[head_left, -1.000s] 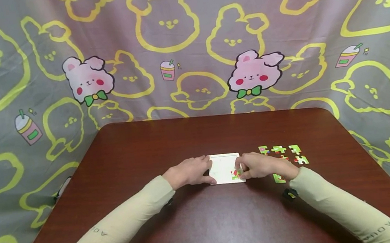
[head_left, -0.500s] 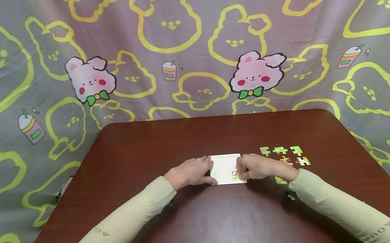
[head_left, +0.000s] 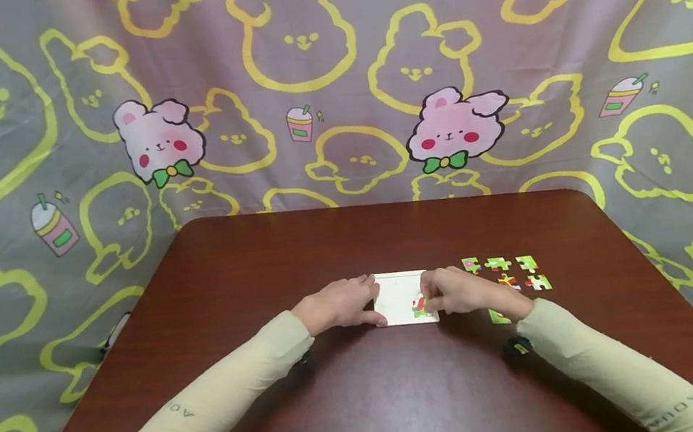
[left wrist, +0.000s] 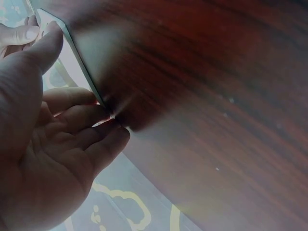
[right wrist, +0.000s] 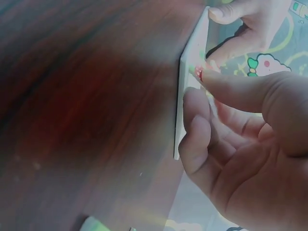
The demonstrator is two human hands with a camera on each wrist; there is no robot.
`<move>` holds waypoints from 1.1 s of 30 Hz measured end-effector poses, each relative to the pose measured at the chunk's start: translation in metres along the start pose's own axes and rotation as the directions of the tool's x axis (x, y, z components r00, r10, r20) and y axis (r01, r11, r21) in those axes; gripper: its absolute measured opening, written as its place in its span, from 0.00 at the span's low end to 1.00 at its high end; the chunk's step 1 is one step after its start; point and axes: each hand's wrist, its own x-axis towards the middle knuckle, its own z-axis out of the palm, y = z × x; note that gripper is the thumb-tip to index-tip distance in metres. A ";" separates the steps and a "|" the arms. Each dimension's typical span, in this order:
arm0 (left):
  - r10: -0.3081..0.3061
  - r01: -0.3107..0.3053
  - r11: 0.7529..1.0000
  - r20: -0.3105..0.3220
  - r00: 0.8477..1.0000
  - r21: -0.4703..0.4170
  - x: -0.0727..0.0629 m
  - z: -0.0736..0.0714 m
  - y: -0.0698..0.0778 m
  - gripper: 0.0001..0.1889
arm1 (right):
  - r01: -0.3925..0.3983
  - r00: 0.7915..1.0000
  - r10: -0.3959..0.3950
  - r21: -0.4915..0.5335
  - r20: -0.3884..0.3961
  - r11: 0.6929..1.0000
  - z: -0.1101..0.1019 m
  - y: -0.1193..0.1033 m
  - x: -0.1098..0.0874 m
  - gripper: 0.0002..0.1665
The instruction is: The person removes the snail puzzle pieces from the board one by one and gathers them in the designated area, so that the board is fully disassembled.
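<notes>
A small white puzzle tray (head_left: 397,298) lies flat on the brown table. My left hand (head_left: 344,305) holds its left side, the thumb at the near corner and the fingers along the edge. Over the tray's right part, my right hand (head_left: 464,291) pinches a small puzzle piece with red on it (right wrist: 198,72) between thumb and fingers, close to the tray's surface. Green and red puzzle artwork (head_left: 422,311) shows in the near right corner, partly hidden by the fingertips. In the left wrist view, the tray's edge (left wrist: 83,65) runs past the thumb and fingers.
Loose puzzle pieces lie right of the tray: one at the back (head_left: 498,264), one further right (head_left: 539,283), several others around them. Another piece (head_left: 498,316) lies partly under the right forearm. A patterned curtain (head_left: 329,87) hangs behind the table.
My right thumb and fingers have shifted slightly over the tray's near right corner, and more red and green artwork shows now. My left hand stays at the tray's left side.
</notes>
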 end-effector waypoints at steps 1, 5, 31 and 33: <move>0.002 -0.002 1.000 -0.001 1.000 0.000 0.000 0.000 0.000 0.36 | 0.001 1.000 -0.001 0.021 0.006 1.000 0.000 0.000 0.000 0.10; -0.001 0.001 1.000 -0.001 1.000 0.005 0.000 0.000 -0.001 0.36 | 0.034 0.999 -0.034 0.076 0.000 0.996 -0.003 0.000 0.000 0.11; 0.015 -0.015 1.000 0.019 1.000 -0.003 -0.004 0.005 -0.001 0.35 | -0.063 0.998 0.056 0.247 0.034 0.967 -0.057 0.048 -0.070 0.07; 0.014 -0.014 1.000 0.016 1.000 0.000 -0.004 0.004 -0.001 0.36 | -0.089 0.996 0.082 0.264 0.037 0.960 -0.062 0.053 -0.079 0.07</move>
